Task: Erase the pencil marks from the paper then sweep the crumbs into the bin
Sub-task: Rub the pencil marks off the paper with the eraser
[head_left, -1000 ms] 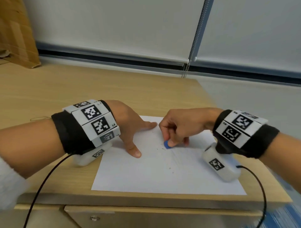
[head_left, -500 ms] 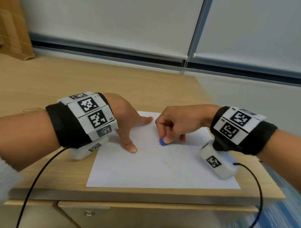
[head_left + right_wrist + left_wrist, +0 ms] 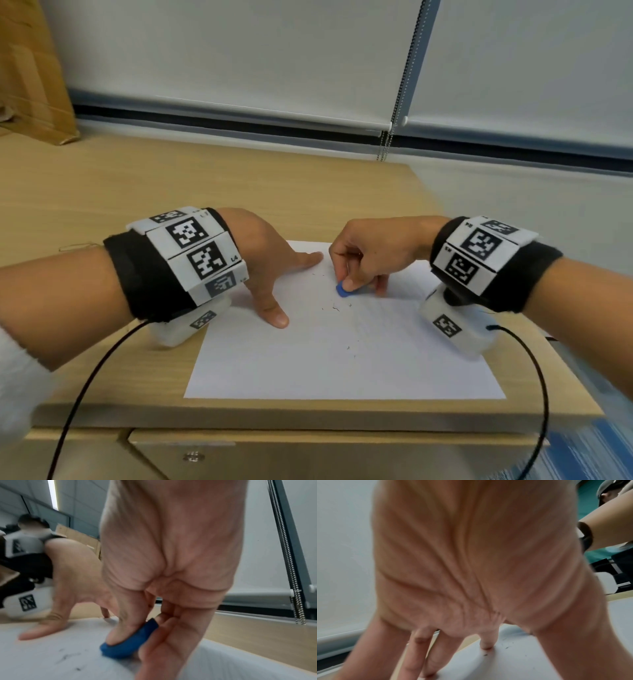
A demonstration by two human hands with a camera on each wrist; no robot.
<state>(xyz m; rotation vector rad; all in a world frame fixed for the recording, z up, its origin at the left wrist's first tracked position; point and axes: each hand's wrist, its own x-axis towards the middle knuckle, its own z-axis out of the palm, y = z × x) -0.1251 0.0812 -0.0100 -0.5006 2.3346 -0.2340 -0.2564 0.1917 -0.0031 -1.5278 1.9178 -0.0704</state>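
Cardboard [image 3: 30,75] leans at the far left against the wall, its bottom edge on the wooden worktop [image 3: 239,185]. Nearer, the left wrist wears a black band [image 3: 137,270] with white tags of black square codes; small letters at one tag's edge look like "L4", though they are too small to be sure. A black cable [image 3: 92,377] runs from the camera under that wrist down past the near edge. The left hand [image 3: 263,260] lies spread on the paper [image 3: 342,359], fingers straight and holding nothing; fingertips [image 3: 486,647] and thumb press the sheet's far left part.

The paper is white and lies on the near right part of the worktop, its near edge close to the worktop's edge. Dark crumbs [image 3: 337,308] are scattered over the middle of it, and faint pencil lines show to the right of them. Just right of the left hand, the right hand [image 3: 373,257] is curled, thumb and fingers pinching a blue eraser [image 3: 342,291] whose low end touches the paper. The right wrist view shows the eraser [image 3: 130,643] as a flat rounded piece, tilted, with the thumb on top. The right wrist carries a like band [image 3: 486,260] with code tags, and a second cable.

Behind the worktop, grey-white roller blinds [image 3: 239,51] cover the window, a bead chain [image 3: 400,78] hanging between them. Below the near edge, a drawer front [image 3: 274,455] shows.
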